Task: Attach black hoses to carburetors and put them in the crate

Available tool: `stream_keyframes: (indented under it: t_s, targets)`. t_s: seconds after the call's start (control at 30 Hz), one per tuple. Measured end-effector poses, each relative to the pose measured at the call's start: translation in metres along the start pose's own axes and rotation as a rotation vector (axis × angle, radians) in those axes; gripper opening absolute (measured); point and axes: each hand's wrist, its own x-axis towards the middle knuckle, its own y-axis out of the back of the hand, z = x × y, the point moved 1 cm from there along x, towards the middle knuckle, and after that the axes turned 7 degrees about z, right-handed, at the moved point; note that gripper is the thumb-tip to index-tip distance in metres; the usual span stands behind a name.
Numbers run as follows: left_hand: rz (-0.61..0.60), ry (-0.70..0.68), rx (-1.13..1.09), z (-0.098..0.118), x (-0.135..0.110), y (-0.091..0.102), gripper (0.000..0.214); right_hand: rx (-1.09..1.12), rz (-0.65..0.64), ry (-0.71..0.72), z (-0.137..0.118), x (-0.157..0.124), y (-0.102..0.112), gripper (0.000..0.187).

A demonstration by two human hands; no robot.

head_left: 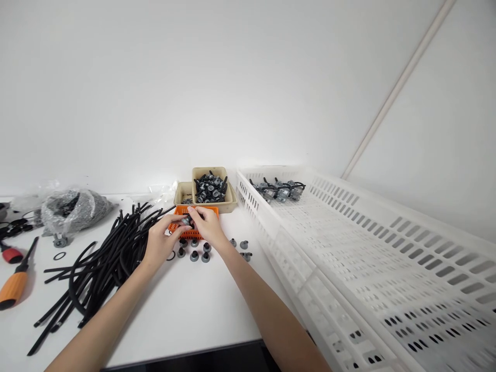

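Observation:
My left hand and my right hand meet over the orange basket. Between their fingertips is a small grey-and-black fitting, partly covered by the fingers. The left thumb and fingers pinch it from the left, and the right fingers close on its upper right side. Just in front of the basket, several grey round fittings with black tops stand on the white table. A few more grey fittings lie right of my right wrist. A black rubber ring is beside my left hand.
Black hoses are heaped at left, near a bubble-wrap bag and an orange-handled screwdriver. Behind the orange basket, a beige bin holds black and grey parts. A large white crate fills the right, with several assemblies inside.

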Motion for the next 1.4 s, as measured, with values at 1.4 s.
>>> stream_keyframes:
  t_s: [1.4]
  targets:
    - [0.02,0.046,-0.15,-0.0012,0.0021,-0.0005,0.018,-0.298,-0.048,0.209,-0.0031,-0.0053,-0.0024,0.033]
